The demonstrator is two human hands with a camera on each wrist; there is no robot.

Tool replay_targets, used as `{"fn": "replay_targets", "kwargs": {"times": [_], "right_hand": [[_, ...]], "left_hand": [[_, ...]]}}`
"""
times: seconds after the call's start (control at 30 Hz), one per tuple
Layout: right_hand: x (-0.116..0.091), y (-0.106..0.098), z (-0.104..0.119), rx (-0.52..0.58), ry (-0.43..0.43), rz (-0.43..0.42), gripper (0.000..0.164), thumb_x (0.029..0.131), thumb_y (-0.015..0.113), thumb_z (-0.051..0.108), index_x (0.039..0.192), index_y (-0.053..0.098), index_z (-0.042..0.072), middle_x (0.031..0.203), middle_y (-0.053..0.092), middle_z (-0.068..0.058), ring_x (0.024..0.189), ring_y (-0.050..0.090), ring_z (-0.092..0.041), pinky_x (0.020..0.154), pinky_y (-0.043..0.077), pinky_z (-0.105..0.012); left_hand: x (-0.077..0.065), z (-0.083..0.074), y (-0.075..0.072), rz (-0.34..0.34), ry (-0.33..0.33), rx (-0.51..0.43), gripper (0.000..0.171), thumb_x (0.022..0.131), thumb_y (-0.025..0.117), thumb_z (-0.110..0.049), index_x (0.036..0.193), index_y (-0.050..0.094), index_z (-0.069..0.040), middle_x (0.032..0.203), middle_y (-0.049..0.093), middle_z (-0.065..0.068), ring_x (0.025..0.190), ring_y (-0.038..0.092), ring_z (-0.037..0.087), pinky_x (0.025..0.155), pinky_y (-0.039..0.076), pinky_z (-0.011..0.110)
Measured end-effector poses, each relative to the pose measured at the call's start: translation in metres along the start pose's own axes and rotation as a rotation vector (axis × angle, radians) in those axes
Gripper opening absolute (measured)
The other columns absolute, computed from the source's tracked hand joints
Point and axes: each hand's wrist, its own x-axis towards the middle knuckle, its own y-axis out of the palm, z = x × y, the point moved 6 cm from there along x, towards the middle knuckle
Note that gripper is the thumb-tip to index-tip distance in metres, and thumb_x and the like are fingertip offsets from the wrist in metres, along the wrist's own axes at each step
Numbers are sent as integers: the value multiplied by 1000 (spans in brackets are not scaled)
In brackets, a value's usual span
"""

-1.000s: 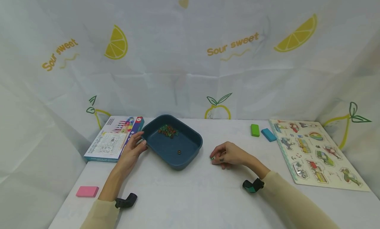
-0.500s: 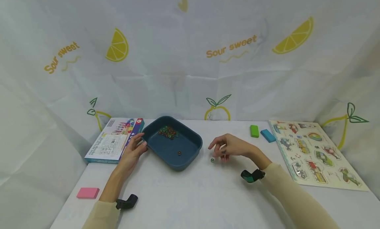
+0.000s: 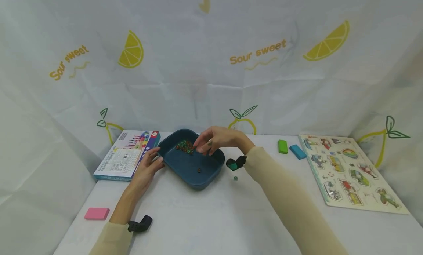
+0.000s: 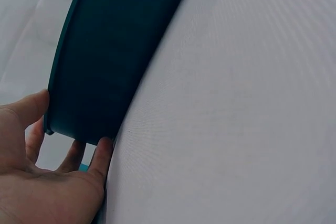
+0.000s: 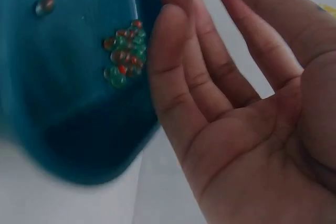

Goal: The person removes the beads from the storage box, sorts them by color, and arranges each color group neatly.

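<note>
Tray: in the head view, the blue tray [image 3: 185,167] sits on the table [image 3: 198,222], its long axis slanting from far left to near right.
Marble pile: the marble pile [image 3: 184,146] lies inside, toward the tray's far-left end.
Stray marbles: a brown marble [image 3: 199,170] rests alone at the tray's near end; a green marble [image 3: 235,178] lies outside, near its right wall.
Right hand: the right hand [image 3: 218,139] reaches over the tray's right wall, fingertips just to the right of the pile, so it is much the nearer one.
Left hand: the left hand [image 3: 147,168] is outside the tray, at its left corner.
Around the tray: a box [image 3: 123,154] just beside its left, a pink block [image 3: 97,213] nearer the person on that side; a green block [image 3: 282,146], a blue block [image 3: 298,152] and a picture board [image 3: 353,176] to its right.
Thumb and fingers: in the left wrist view, the left thumb touches the tray's rim and relaxed fingers meet its outer wall, not wrapped round it.
Palm: in the right wrist view, the right hand's fingers are loosely extended, with no marble seen among them; the pile lies just beside them, within the tray.
</note>
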Motion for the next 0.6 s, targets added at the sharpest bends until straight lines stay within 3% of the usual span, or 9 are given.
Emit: {"fn": "replay_targets", "kwargs": {"times": [0.1,0.27,0.47,0.6], "right_hand": [[21,12,4,-38,31,53,34,96,79,17,129,74,11,126,75,-14,102,73,-19,94,64,-39],[41,31,-1,-136,73,139,36,97,76,9,131,71,1,109,80,-6,91,72,-14,78,61,-28],[45,38,-17,-261,149,128,17,95,76,6,112,78,10,92,80,2,79,66,-12,69,56,-25],[43,37,-22,-358,194,118,13,93,80,11,104,80,15,86,76,2,76,63,-12,68,54,-25]], "left_hand": [[0,-1,-1,3,-1,-2,59,112,56,-25,164,28,-19,173,21,11,141,41,15,106,50,17],[0,-1,-2,4,-3,-4,60,111,56,-26,164,28,-20,174,20,10,144,40,16,106,50,17],[0,1,-3,-6,-14,5,59,111,57,-27,163,30,-22,174,21,9,142,42,14,108,50,18],[1,2,-3,-3,-10,3,59,111,57,-25,164,30,-21,173,21,9,142,41,15,109,50,19]]}}
